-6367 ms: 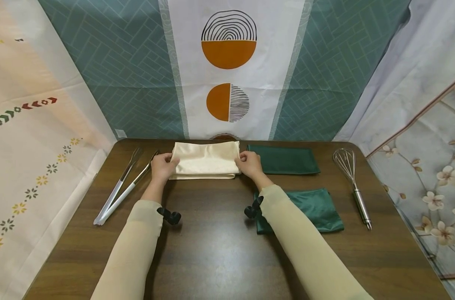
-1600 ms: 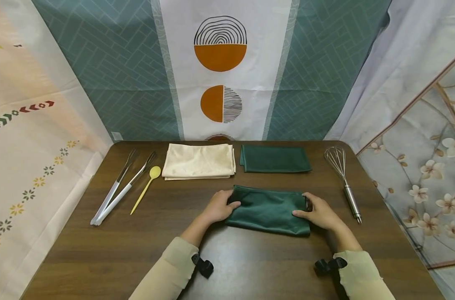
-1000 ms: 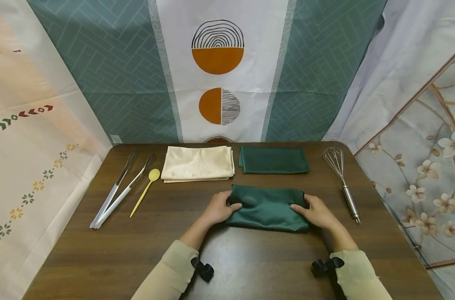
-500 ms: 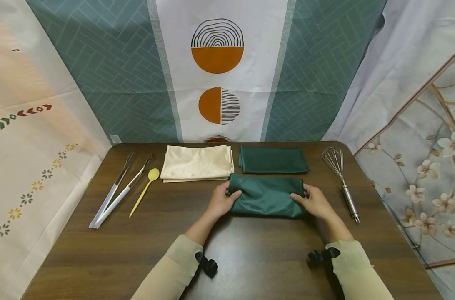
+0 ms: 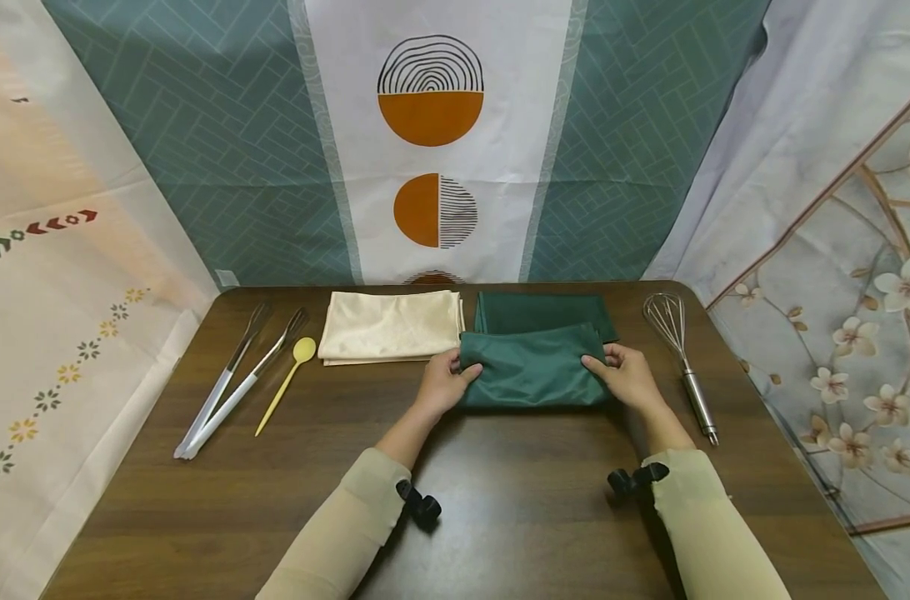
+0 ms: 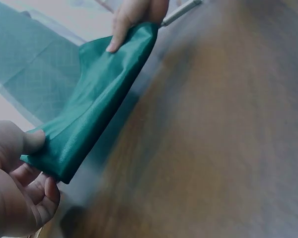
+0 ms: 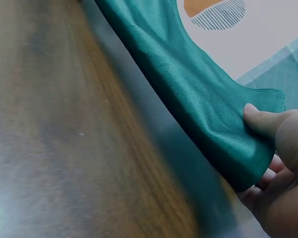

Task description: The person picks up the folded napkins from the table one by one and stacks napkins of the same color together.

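Note:
A folded green satin cloth napkin (image 5: 533,367) is stretched between my two hands. Its left end is pinched by my left hand (image 5: 442,383), thumb on top and fingers beneath. My right hand (image 5: 629,379) grips the right end the same way, as the right wrist view shows with the thumb pressing the napkin (image 7: 203,109). In the left wrist view the napkin (image 6: 89,109) hangs above the table with a shadow under it. Behind it lies a second folded green napkin (image 5: 541,310), partly covered in the head view by the held one.
A folded cream napkin (image 5: 391,327) lies left of the green ones. Further left are a yellow spoon (image 5: 302,350) and metal tongs (image 5: 222,412) with pale handles. A whisk (image 5: 687,367) lies at the right of the brown table (image 5: 515,517), with a curtain (image 5: 275,167) behind.
Both hands left the cream napkin and took hold of the front green napkin. They lifted it and moved it away from me, so it now overlaps the rear green napkin. A yellow spoon came into view.

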Demonstrator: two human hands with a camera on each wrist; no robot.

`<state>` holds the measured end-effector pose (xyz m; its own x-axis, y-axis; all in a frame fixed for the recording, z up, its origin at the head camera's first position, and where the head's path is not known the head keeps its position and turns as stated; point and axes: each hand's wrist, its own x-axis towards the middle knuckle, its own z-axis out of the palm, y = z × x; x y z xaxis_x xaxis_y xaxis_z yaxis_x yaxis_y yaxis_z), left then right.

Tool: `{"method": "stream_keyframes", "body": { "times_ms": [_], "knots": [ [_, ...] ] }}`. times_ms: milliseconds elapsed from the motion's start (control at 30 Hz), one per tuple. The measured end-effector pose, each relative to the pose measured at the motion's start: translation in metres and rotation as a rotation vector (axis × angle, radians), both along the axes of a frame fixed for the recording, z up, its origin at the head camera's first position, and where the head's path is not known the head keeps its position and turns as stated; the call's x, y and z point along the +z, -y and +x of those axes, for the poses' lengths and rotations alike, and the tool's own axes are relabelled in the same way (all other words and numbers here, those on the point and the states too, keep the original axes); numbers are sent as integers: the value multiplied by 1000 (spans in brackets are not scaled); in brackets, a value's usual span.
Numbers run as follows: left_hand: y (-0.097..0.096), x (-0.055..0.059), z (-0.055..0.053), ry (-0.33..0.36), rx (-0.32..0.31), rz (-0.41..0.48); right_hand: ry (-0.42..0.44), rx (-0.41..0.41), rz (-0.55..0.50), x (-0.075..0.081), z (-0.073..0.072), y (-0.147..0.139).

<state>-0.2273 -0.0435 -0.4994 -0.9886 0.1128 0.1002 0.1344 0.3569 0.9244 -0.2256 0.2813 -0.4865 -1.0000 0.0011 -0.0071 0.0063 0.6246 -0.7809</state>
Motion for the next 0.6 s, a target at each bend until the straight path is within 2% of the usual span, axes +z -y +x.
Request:
{"method": "stream_keyframes", "body": {
  "times_ms": [200, 300, 600],
  "knots": [
    [-2, 9, -12, 131, 29, 35, 46, -40, -54, 5, -12, -4],
    [-4, 14, -20, 168, 37, 34, 52, -58, -67, 10, -20, -6],
    [-16, 22, -40, 172, 21, 12, 38, -67, -75, 20, -38, -12]
  ]
}}
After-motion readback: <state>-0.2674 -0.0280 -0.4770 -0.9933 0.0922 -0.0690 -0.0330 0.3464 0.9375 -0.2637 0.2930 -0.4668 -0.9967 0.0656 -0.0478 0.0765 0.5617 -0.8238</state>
